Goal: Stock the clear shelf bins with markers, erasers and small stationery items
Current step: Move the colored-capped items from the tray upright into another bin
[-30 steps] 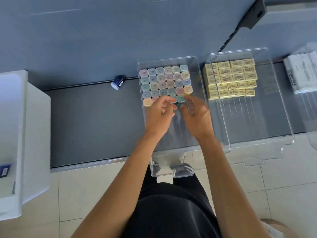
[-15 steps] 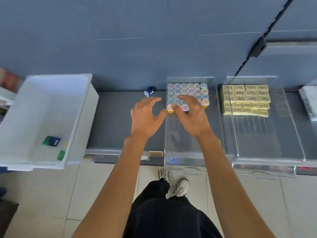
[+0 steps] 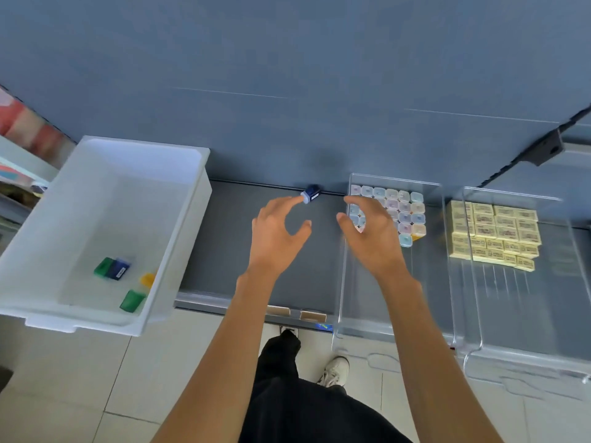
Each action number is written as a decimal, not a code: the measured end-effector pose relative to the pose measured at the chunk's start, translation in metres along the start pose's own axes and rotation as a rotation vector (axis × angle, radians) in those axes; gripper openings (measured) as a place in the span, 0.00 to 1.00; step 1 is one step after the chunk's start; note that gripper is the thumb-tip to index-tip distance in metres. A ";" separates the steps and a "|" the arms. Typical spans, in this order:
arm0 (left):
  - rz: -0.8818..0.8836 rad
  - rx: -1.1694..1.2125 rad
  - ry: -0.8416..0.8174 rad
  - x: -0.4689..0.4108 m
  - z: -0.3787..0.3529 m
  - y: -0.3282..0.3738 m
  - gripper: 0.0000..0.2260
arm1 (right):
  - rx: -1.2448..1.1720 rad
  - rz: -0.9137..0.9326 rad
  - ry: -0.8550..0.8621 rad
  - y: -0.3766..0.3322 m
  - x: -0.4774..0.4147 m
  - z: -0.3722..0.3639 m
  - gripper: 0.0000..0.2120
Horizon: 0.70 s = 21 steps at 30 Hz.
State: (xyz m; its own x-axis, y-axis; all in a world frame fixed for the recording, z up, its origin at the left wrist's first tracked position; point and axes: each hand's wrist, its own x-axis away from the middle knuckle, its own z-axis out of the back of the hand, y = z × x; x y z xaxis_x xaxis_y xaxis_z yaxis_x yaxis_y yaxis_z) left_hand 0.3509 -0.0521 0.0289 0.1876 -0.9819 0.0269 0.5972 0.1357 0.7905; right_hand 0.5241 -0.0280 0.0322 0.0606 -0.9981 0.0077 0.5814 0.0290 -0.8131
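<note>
Hovering over the dark grey shelf point(image 3: 224, 251) in the middle of the frame, both hands are released and hold nothing. The left hand point(image 3: 275, 238) has its fingers spread and loosely bent, the forefinger tip right by a small blue item point(image 3: 311, 193) that lies at the back edge of the shelf; whether they touch cannot be told. The right hand point(image 3: 374, 238) is a little blurred, fingers loosely curved, over the left wall of a clear bin point(image 3: 393, 182) right of centre. At the far end of that bin stand rows of pastel marker caps point(image 3: 404, 207), partly hidden by the hand. Just beside it, at the right of the frame, a second clear bin point(image 3: 511, 196) holds yellow erasers point(image 3: 499, 231) packed in rows at its far end. At the left of the frame a white tub point(image 3: 137, 148) sits on the shelf, with two green pieces point(image 3: 132, 300), a blue piece point(image 3: 119, 268) and a yellow piece point(image 3: 147, 279) on its floor.
</note>
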 end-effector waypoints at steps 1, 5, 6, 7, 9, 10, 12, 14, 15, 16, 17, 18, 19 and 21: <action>0.002 0.017 -0.016 -0.012 -0.004 -0.006 0.20 | -0.004 0.019 0.032 -0.002 -0.008 -0.003 0.14; 0.039 0.030 -0.069 -0.049 -0.021 -0.024 0.20 | 0.006 0.061 0.062 -0.007 -0.032 -0.018 0.13; 0.060 0.034 -0.082 -0.057 -0.025 -0.027 0.21 | 0.011 0.054 0.065 -0.007 -0.037 -0.022 0.13; 0.076 0.036 -0.096 -0.067 -0.030 -0.031 0.21 | 0.022 0.045 0.074 -0.006 -0.043 -0.027 0.13; 0.096 0.006 -0.128 -0.081 -0.040 -0.037 0.21 | 0.046 0.029 0.089 -0.003 -0.051 -0.034 0.13; 0.106 -0.033 -0.156 -0.087 -0.045 -0.040 0.21 | 0.056 0.022 0.099 -0.001 -0.053 -0.037 0.13; 0.145 -0.111 -0.217 -0.099 -0.055 -0.047 0.22 | 0.068 0.006 0.109 0.003 -0.054 -0.043 0.13; 0.179 -0.149 -0.238 -0.106 -0.065 -0.052 0.22 | 0.072 -0.009 0.112 0.004 -0.052 -0.048 0.13; 0.182 -0.166 -0.232 -0.109 -0.070 -0.055 0.22 | 0.067 -0.017 0.120 0.005 -0.051 -0.050 0.12; 0.179 -0.190 -0.219 -0.110 -0.074 -0.056 0.22 | 0.061 -0.027 0.132 0.005 -0.050 -0.051 0.12; 0.170 -0.212 -0.191 -0.110 -0.078 -0.059 0.21 | 0.056 -0.034 0.145 0.006 -0.048 -0.052 0.12; 0.158 -0.230 -0.153 -0.111 -0.082 -0.060 0.20 | 0.054 -0.037 0.162 0.006 -0.048 -0.053 0.11; 0.155 -0.241 -0.114 -0.112 -0.086 -0.062 0.18 | 0.053 -0.041 0.176 0.006 -0.047 -0.053 0.11; 0.170 -0.242 -0.039 -0.117 -0.089 -0.063 0.13 | 0.068 -0.055 0.191 0.007 -0.046 -0.053 0.11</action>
State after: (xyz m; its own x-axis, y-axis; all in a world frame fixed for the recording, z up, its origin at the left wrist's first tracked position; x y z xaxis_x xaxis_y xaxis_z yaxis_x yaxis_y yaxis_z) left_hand 0.3612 0.0660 -0.0785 0.2730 -0.9462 0.1735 0.7294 0.3212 0.6040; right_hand 0.4828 0.0156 -0.0050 -0.1243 -0.9901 -0.0646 0.6331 -0.0290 -0.7735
